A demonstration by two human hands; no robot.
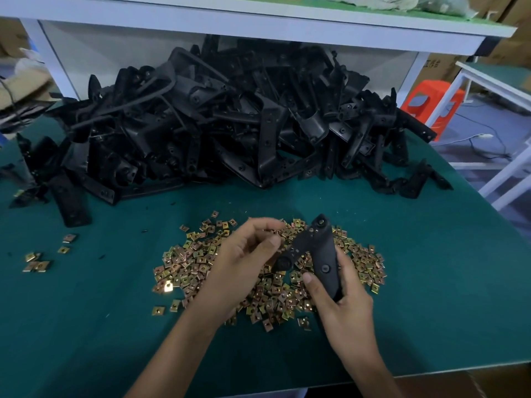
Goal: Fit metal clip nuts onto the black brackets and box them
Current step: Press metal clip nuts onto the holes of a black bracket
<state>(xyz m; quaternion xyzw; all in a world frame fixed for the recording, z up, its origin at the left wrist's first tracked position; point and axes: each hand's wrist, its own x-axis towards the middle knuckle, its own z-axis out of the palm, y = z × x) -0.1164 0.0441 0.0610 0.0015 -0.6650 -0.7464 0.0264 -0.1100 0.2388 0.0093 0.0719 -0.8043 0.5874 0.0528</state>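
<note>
Landmark: the heap of clip nuts (186, 268), brass-coloured squares spread on the green surface (416, 268).
Right hand (344, 305): above the heap's right half, fingers and thumb wrapped round the lower end of one black bracket (323, 254).
Black bracket: held over the middle of the heap, its long arm pointing away from the person and a shorter arm branching toward the left hand.
Left hand (244, 259): above the heap's centre-left, fingers curled and the thumb at the bracket's shorter arm; blur hid whether a nut was pinched there, so its grip could not be told.
Bracket pile (230, 116): a big tangled mound of black brackets just behind the heap, reaching under the white shelf (258, 21).
Loose bracket (71, 202): lay flat behind and to the left of the heap, at the mound's edge.
Stray nuts (37, 264): a few lay well to the left of the heap, apart from it.
Orange stool (431, 101): stood far behind and to the right of the heap, off the surface.
</note>
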